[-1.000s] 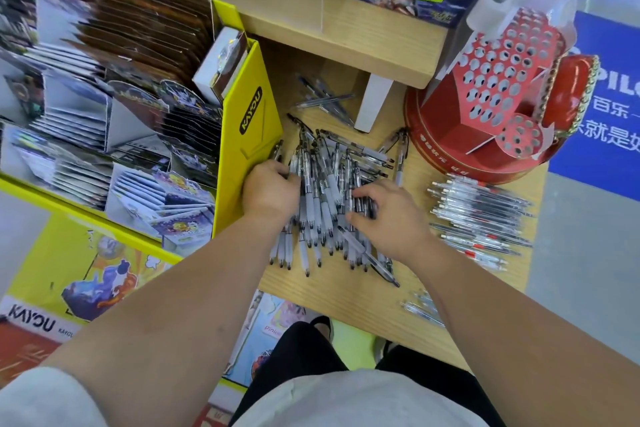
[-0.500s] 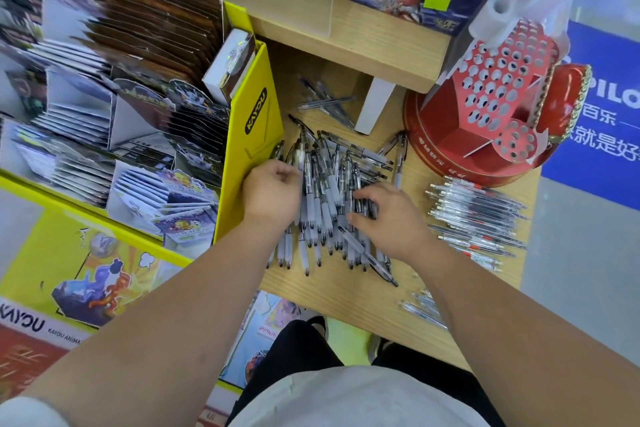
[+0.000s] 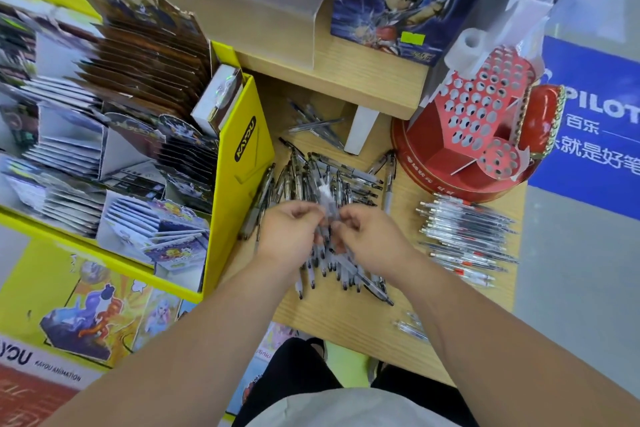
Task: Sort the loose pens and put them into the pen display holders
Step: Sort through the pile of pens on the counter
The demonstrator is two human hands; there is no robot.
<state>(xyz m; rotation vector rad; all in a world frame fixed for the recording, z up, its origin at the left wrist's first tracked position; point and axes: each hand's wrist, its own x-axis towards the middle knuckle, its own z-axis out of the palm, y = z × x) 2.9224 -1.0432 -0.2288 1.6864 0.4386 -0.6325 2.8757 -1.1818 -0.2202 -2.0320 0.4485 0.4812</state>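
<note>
The pen holder (image 3: 460, 163) is red, the rack (image 3: 242, 184) yellow.

Bright, even shop light, shadows soft. Motion blur on my fingers (image 3: 349, 218) and the held pens (image 3: 327, 201). The pen pile (image 3: 311, 177) just beyond them is sharper. Card display (image 3: 86, 149) far left of my fingers is smeared and stretched. Wide-angle bowing at the frame edges.
</note>
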